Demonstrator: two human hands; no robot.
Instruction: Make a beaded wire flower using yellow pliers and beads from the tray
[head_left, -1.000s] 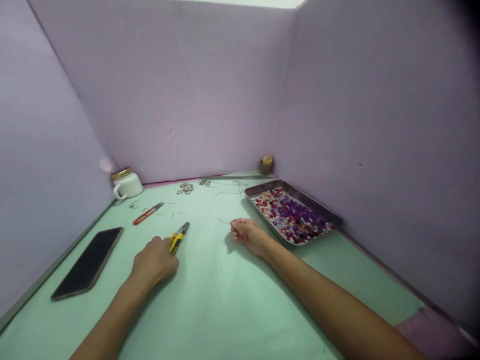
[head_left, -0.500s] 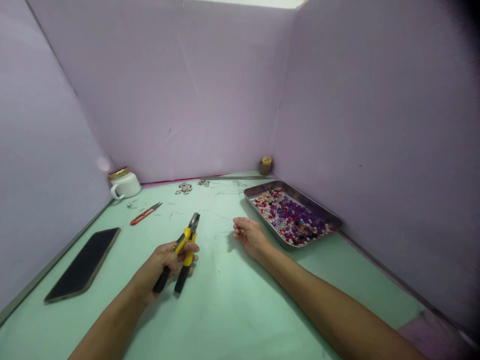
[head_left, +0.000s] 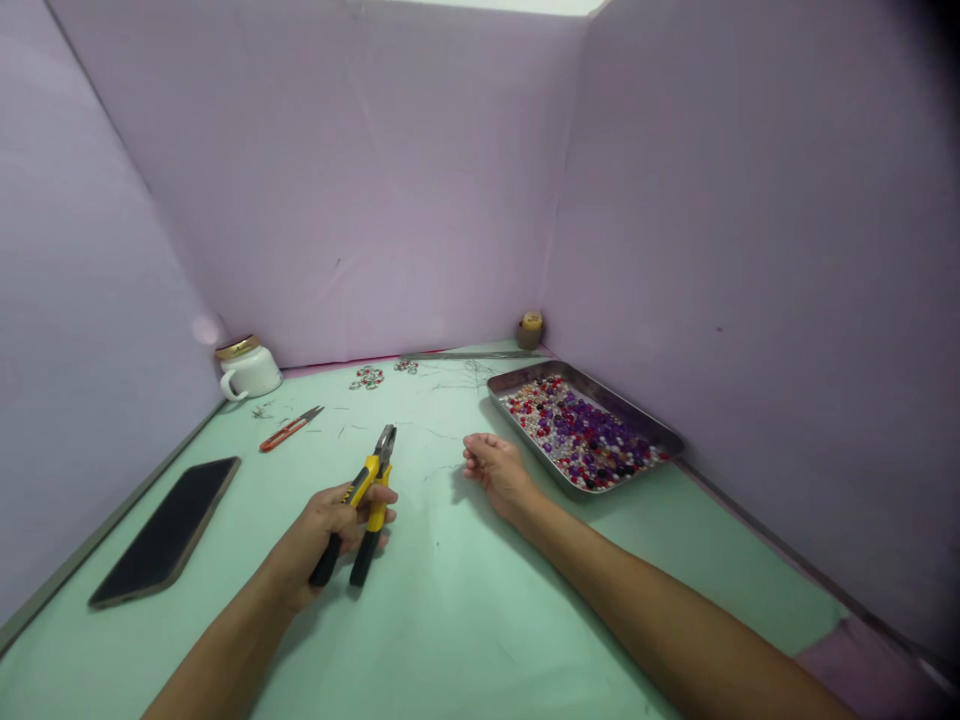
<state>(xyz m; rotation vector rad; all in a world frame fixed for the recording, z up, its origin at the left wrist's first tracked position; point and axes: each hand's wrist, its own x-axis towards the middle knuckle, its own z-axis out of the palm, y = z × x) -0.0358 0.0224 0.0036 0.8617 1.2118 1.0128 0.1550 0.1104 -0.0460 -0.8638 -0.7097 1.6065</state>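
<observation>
My left hand (head_left: 330, 530) is wrapped round yellow-and-black pliers (head_left: 373, 480), whose jaws point away from me. My right hand (head_left: 499, 470) is pinched over the green table (head_left: 450, 620), just left of the bead tray. A thin wire (head_left: 433, 432) seems to run from its fingertips toward the pliers; its ends are too fine to make out. The metal tray (head_left: 504, 384) holds purple, red, white and dark beads.
At the left lie a phone (head_left: 169, 530) and red thread snips (head_left: 291, 428), with a white mug (head_left: 253, 372) behind them. Beaded pieces (head_left: 367, 377), wire scraps and a small pot (head_left: 529, 332) are at the back, near the walls.
The plier jaws have shifted very slightly left, and my right hand has also moved slightly left. Both hands keep the same grip.
</observation>
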